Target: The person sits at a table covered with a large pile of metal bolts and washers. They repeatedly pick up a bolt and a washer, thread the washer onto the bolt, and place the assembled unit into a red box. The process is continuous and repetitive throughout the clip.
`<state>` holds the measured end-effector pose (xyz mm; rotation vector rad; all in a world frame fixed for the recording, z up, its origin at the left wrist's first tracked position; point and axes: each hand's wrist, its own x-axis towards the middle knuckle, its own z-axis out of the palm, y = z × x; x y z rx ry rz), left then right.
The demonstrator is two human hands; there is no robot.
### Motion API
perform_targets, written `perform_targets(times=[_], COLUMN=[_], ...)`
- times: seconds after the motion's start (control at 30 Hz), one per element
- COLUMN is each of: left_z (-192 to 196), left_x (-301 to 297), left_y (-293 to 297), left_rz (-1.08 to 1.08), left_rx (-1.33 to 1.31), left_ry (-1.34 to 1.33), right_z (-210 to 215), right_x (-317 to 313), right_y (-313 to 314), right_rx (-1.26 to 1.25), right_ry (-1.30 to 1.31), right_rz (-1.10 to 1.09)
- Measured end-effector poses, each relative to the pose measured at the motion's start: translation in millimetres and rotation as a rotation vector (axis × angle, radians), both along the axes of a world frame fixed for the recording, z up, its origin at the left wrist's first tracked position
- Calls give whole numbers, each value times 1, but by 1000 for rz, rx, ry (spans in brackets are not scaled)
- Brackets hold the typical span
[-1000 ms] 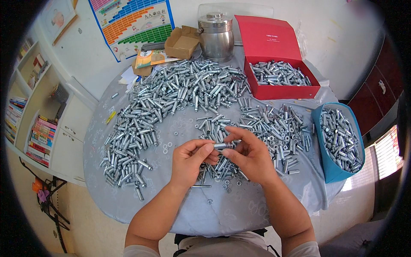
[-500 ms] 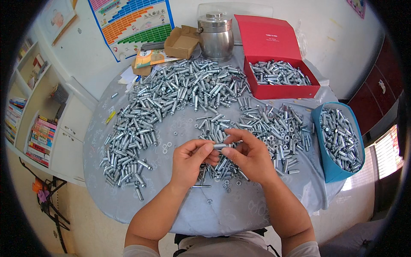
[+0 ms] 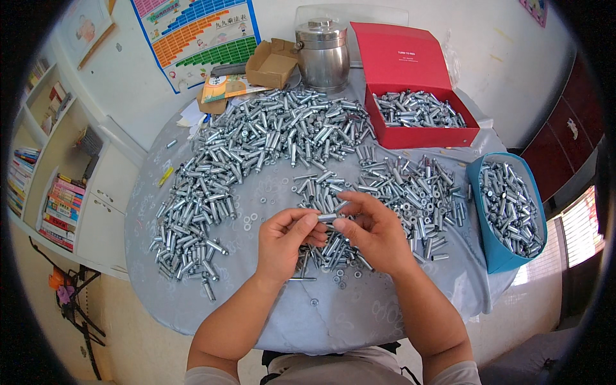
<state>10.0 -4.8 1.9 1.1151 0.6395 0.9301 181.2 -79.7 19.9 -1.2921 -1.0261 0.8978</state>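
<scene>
My left hand [image 3: 286, 242] and my right hand [image 3: 372, 230] meet over the middle of a round table [image 3: 359, 321] covered in a pale grey cloth. Between the fingertips of both hands is one short silver metal bolt [image 3: 328, 218], held level. Directly under my hands lies a small heap of the same bolts, nuts and washers [image 3: 330, 253]. A large arc of silver bolts [image 3: 250, 151] spreads across the far and left side of the table. Another patch of bolts and washers [image 3: 414, 192] lies to the right of my hands.
A red box [image 3: 423, 119] with its lid up holds bolts at the far right. A blue bin [image 3: 507, 215] full of bolts stands at the right edge. A steel pot [image 3: 322, 54], a small cardboard box [image 3: 273, 63] and a booklet [image 3: 224, 86] sit at the back. Bookshelves [image 3: 51, 167] stand left.
</scene>
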Motion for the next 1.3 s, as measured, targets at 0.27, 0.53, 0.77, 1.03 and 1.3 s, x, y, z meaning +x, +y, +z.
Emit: perform_targets(times=[0.27,0.53,0.77,1.03,1.3], left_z=[-3,-3,-3,-5,1], left_x=[0,0,-2,0,4], left_y=[2,2,5,5,0], left_rz=[12,60,97,54,-4], left_rx=[-19,-95,-91,-59,-8], left_ry=[-17,16,6,-34,60], right_z=[-5,-5,1,-4,2], right_x=[2,6,6,2,4], right_y=[2,1,1,1,-2], right_rx=[43,50,157,266,165], right_ry=[-16,-126,-336,-553,-464], right_rz=[33,5,-107,-4,16])
